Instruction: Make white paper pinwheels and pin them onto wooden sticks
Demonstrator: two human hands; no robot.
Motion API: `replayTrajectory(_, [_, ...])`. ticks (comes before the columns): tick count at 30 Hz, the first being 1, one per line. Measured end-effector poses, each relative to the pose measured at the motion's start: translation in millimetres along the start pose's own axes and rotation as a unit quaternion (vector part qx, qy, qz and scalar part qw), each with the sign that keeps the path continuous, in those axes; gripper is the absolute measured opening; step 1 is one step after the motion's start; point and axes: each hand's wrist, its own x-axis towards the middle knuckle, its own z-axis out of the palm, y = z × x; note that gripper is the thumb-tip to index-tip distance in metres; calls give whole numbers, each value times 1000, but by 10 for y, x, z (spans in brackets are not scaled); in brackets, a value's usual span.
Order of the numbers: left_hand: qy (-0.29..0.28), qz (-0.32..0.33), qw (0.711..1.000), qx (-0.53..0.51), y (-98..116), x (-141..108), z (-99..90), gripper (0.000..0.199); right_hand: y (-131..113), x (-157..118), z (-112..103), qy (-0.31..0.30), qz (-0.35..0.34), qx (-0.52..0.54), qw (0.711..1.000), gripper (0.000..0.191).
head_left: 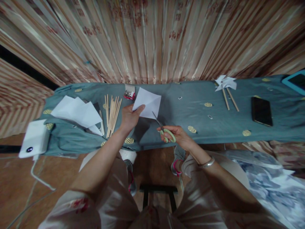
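Left hand (pixel 131 115): closed on the white sheet (pixel 149 103), pinching it near its left corner, thumb on top.
Right hand (pixel 176 136): gripping the scissors (pixel 169 135) by their green handles, fingers curled round them.
Sheet: held near the middle of the worktop (pixel 183 114), creased, one corner pointing towards the body.
Scissors: blades slanting up and left over the sheet's lower right corner; whether they have cut into it cannot be told.
Pin box (pixel 129 94): small, red, lid up, just left of the sheet, metal pieces inside.
Sticks (pixel 113 114): a loose bunch of pale wooden rods left of the left hand.
Papers (pixel 75 111): more white sheets, overlapping, left of the sticks.
Pinwheels (pixel 226 83): white, on two sticks, lying well to the right.
Phone (pixel 261 111): dark, right of the pinwheels.
Tablet (pixel 295 82): blue-edged, at the far right.
White device (pixel 34 140): at the worktop's left end, a cable (pixel 39 176) hanging from it.
Curtain (pixel 152 41): patterned, behind the worktop.
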Motion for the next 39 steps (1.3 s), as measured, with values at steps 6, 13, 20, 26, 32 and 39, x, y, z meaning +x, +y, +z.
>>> replayTrajectory(6, [0, -5, 1000, -3, 44, -25, -4, 28, 25, 12, -9, 6, 4, 5, 1000, 47])
replayTrajectory(13, [2, -22, 1000, -16, 77, -44, -10, 28, 42, 23, -9, 15, 5, 12, 1000, 45])
replayTrajectory(20, [-7, -33, 999, -9, 102, -68, 10, 32, 42, 37, -7, 14, 8, 12, 1000, 46])
replayTrajectory(26, [-9, -31, 999, -13, 71, -81, 40, 30, 41, 52, -5, 9, -2, 2, 1000, 46])
replayTrajectory(32, [-5, -34, 999, -19, 41, -61, 35, 31, 35, 50, -4, 15, 2, 14, 1000, 45])
replayTrajectory(39, [-17, -49, 998, -33, 90, -97, 58, 32, 34, 61, -2, 22, 8, 13, 1000, 45])
